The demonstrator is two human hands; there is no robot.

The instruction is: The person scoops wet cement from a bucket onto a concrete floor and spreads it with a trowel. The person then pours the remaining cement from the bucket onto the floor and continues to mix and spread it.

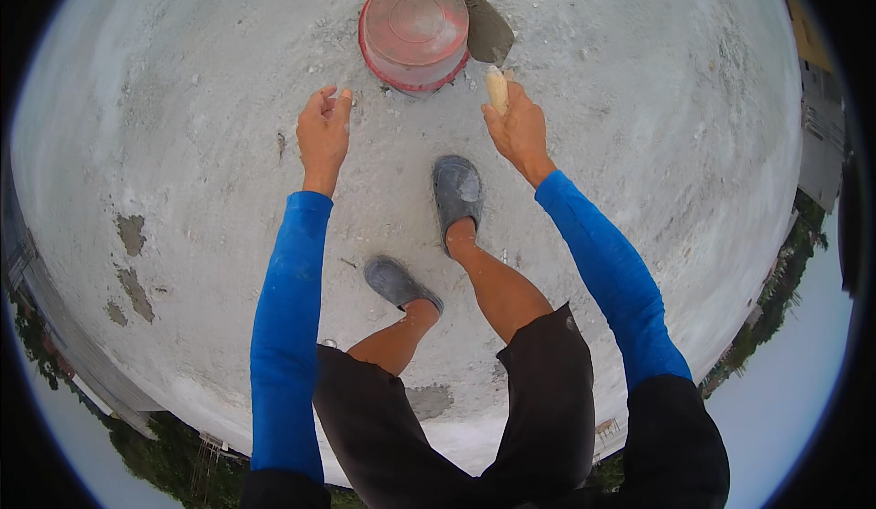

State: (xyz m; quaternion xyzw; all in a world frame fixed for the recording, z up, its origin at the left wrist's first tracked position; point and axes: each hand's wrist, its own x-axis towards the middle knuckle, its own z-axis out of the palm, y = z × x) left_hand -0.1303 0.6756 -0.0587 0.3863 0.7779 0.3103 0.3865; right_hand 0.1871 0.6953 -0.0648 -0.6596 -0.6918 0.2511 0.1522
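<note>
Trowel (491, 39), wooden-handled, in right hand (521, 133); round, dusty tub (416, 30).

Pale gray floor (219, 171) is spreading wide, bending toward rim. Dark patches (137, 292) are showing at left; another dark patch (429, 401) is lying low, near middle. Gray building (820, 149) is standing at right edge, yellowish wall (807, 35) rising above. Green foliage (792, 258) is lining lower right, pale sky (776, 363) filling space beyond.

My masonry trowel (491, 36), pale handle (497, 90) gripped in my right hand (522, 135), broad grey-brown blade (489, 27) pointing forward, away from me
</note>
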